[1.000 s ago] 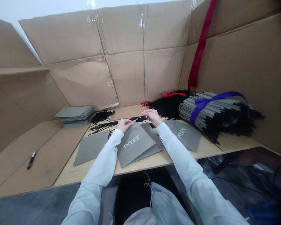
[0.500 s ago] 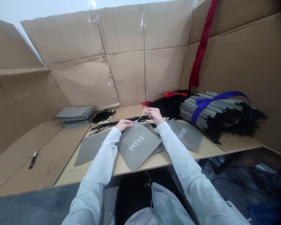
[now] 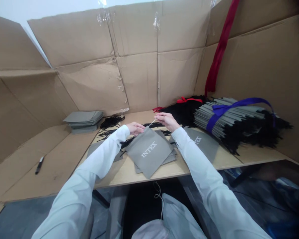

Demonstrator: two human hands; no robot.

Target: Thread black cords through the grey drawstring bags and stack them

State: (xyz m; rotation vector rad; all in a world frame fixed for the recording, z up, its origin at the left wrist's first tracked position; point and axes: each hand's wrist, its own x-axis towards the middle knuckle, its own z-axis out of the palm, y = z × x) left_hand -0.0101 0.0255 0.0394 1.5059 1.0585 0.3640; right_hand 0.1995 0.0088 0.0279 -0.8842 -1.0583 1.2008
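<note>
A grey cloth pouch printed INTEX (image 3: 149,151) lies on the wooden table (image 3: 229,159) on top of other grey pouches. My left hand (image 3: 135,127) pinches the pouch's top edge. My right hand (image 3: 165,120) is closed on a thin white threading pin (image 3: 153,122) that runs from the pouch's top corner up to its fingers. Loose black cords (image 3: 112,122) lie just beyond both hands. A second INTEX pouch (image 3: 204,143) lies to the right of my right forearm.
A bundle of grey pouches tied with a blue ribbon (image 3: 229,114) sits at the right, with black cords tied in red (image 3: 181,109) behind it. A small pile of grey pouches (image 3: 83,118) rests at the left. A black marker (image 3: 39,165) lies on cardboard. Cardboard walls (image 3: 139,66) surround the table.
My right hand has pulled the white pin up and away to the right. The top pouch has shifted right with it. My left forearm now covers more of the pouch at the left.
</note>
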